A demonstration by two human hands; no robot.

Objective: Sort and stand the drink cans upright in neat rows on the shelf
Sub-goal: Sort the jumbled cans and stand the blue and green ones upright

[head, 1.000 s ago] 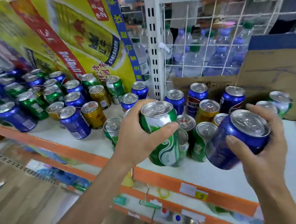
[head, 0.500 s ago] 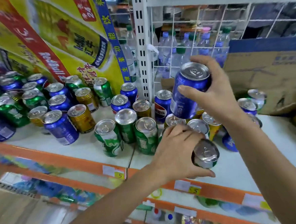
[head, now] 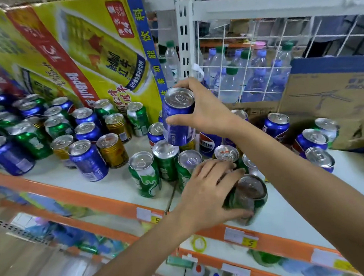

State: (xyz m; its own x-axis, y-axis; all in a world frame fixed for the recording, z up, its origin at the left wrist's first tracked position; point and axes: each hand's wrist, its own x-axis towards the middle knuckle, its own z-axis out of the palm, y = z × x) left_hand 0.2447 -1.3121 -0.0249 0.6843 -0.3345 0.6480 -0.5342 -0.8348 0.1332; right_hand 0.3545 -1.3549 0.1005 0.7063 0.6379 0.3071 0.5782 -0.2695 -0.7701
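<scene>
I see my right hand (head: 205, 112) curled round a blue can (head: 178, 120), lifted above the cluster mid-shelf, while my left hand (head: 206, 196) wraps its fingers round a blurred green can (head: 248, 197) at the near edge of the shelf (head: 115, 185).

Our right hand (head: 209, 112) grips a blue can (head: 178, 118) above the others, fingers (head: 194, 87) curled over its rim. Below those fingers, our left hand (head: 208, 194) holds a blurred green can (head: 248, 197) near the front of the shelf (head: 115, 185); upright cans (head: 87, 159) crowd left of both.
</scene>
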